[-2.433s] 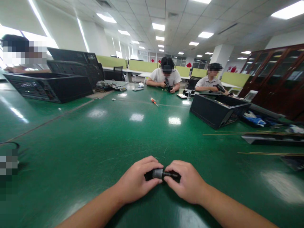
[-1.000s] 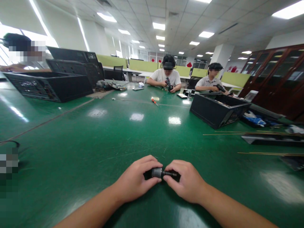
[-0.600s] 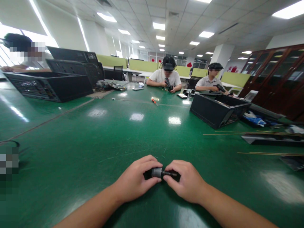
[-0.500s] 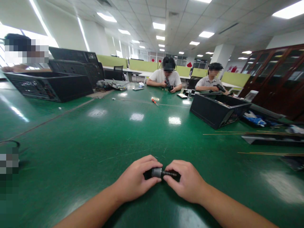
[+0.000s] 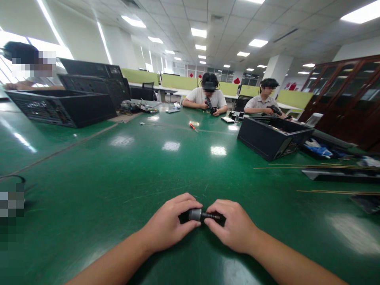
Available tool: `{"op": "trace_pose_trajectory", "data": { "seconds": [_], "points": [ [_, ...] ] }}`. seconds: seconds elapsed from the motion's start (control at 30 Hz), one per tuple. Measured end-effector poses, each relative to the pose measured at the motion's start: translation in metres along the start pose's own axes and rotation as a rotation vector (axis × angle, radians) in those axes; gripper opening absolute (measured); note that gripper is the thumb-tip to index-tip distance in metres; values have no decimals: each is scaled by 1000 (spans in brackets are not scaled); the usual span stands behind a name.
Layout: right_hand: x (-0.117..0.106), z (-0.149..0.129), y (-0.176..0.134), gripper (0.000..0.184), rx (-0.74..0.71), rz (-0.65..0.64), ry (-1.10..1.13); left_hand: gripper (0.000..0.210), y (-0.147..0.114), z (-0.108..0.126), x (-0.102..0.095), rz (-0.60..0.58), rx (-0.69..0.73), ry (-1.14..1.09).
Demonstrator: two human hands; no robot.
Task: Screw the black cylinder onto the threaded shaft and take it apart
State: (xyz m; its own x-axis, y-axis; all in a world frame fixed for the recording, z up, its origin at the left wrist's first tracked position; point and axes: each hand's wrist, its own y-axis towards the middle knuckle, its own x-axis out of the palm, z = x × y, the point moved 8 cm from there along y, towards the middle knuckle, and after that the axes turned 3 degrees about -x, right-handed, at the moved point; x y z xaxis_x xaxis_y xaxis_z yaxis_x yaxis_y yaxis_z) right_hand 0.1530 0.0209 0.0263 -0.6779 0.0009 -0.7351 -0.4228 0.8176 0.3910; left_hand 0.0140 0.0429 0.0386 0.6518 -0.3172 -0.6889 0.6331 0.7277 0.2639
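On the green table (image 5: 133,178) in front of me lies a small dark grey cylinder with a thin ribbed shaft (image 5: 195,214), its shaft pointing right. My left hand (image 5: 170,221) curls around the cylinder end, thumb below and fingers above. Around the shaft end is my right hand (image 5: 236,225), its thumb and fingertips at the join between cylinder and shaft. Both hands are closed on the piece and rest close to the tabletop. The left end of the cylinder and the tip of the shaft are partly hidden in shadow between the fingers.
An orange-handled screwdriver (image 5: 192,126) lies farther off. Black computer cases stand at right (image 5: 267,138) and left (image 5: 80,111). Thin brass-coloured rods (image 5: 314,166) stick out from the right. Across the table, two people (image 5: 204,97) (image 5: 264,99) hold power tools; another person (image 5: 32,75) is at left.
My left hand and the cylinder have shifted very slightly left. My right hand stays almost still. The person at far left has leaned a little to the left.
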Motion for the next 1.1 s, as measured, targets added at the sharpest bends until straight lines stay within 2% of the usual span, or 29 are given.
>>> {"op": "trace_pose_trajectory", "data": {
  "seconds": [1.1],
  "points": [
    [-1, 1, 0, 7, 27, -5, 7, 27, -2, 1, -7, 36, 21, 46]
  ]
}}
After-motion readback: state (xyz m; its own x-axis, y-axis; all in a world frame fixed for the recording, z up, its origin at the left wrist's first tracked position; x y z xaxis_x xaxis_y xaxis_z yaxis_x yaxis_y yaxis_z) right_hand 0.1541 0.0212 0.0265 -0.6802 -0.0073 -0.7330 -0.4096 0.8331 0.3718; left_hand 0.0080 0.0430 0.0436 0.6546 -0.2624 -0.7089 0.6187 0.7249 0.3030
